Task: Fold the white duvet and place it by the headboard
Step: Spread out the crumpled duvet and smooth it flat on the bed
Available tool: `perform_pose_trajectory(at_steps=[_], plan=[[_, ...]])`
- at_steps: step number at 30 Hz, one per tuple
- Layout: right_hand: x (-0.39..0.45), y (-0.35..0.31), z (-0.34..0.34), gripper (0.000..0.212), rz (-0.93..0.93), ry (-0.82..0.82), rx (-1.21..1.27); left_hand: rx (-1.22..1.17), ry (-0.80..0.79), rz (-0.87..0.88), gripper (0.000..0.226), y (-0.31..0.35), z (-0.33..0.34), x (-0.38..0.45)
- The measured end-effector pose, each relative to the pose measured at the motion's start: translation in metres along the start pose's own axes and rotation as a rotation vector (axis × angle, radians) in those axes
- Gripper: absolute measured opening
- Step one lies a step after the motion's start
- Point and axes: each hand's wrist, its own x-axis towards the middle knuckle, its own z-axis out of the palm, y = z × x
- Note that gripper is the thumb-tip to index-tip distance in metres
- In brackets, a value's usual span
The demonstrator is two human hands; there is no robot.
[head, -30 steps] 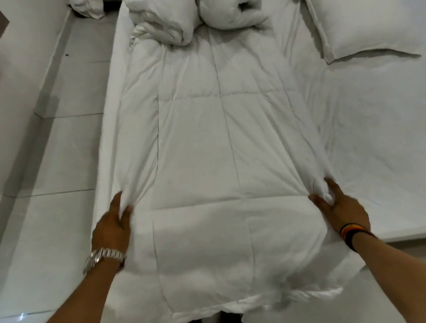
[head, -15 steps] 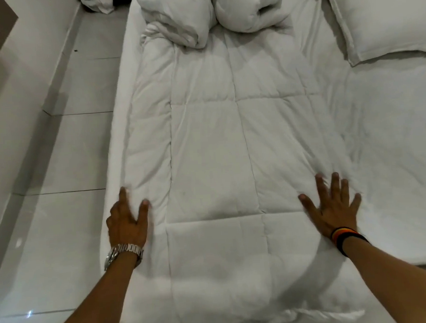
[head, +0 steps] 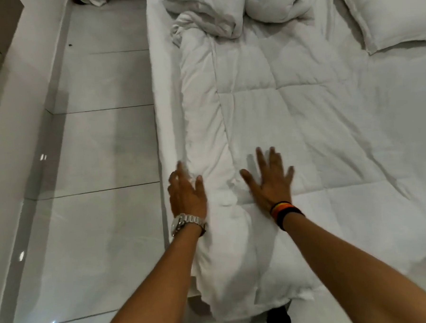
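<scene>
**Both hands flat on the duvet, nothing gripped**

Left hand (head: 187,198): fingers extended, slightly spread, palm down at the left edge of the white duvet (head: 291,122). Fingertips press into the long rolled fold along that edge; no cloth pinched. A silver watch (head: 185,223) sits on its wrist.

Right hand (head: 270,183): fingers splayed wide and straight, palm flat on the duvet's quilted top, just right of the same fold. Slight blur at the fingertips. One striped wristband (head: 285,213), black with orange and yellow, on its wrist.

The two hands lie close together, the rolled edge between them.

Duvet: spread lengthwise on the bed (head: 161,114), running away from the hands; its near end hangs over the bed's end below the wrists. Far beyond the fingertips its other end is bunched in two rounded heaps (head: 236,9).

Count: two hands, one duvet, one watch, one wristband, one pillow (head: 392,16) far off to the right of the right hand, well apart from it. Glossy tiled floor (head: 96,167) lies left of the left hand.
</scene>
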Motion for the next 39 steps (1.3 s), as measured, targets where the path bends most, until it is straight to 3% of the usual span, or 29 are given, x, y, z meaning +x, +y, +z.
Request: perform_pose_trajectory(at_steps=[2,4,9,18,23,29,39], plan=[[-0.003,-0.047,0.025,0.090,0.017,-0.010,-0.006,0.026,-0.175,0.177,0.063,-0.012,-0.008,0.003],[-0.003,-0.070,0.041,0.087,0.050,-0.033,-0.042,-0.097,-0.287,0.185,0.058,-0.027,-0.019,0.010],[-0.025,-0.064,0.069,0.089,0.112,-0.058,-0.188,-0.330,-0.360,-0.010,0.055,-0.044,-0.057,0.022],[0.021,-0.105,0.081,0.090,0.214,0.101,-0.082,-0.312,-0.362,0.028,0.044,-0.021,-0.092,0.120],[0.116,-0.146,0.053,0.094,0.198,0.216,0.064,-0.327,-0.376,0.041,0.047,0.021,-0.075,0.215],[0.236,-0.165,0.040,0.088,0.249,0.307,0.138,-0.384,-0.483,-0.012,0.073,0.106,-0.016,0.351],[0.329,-0.196,0.034,0.082,0.356,0.254,0.226,-0.420,-0.466,0.103,0.062,0.191,0.033,0.462]])
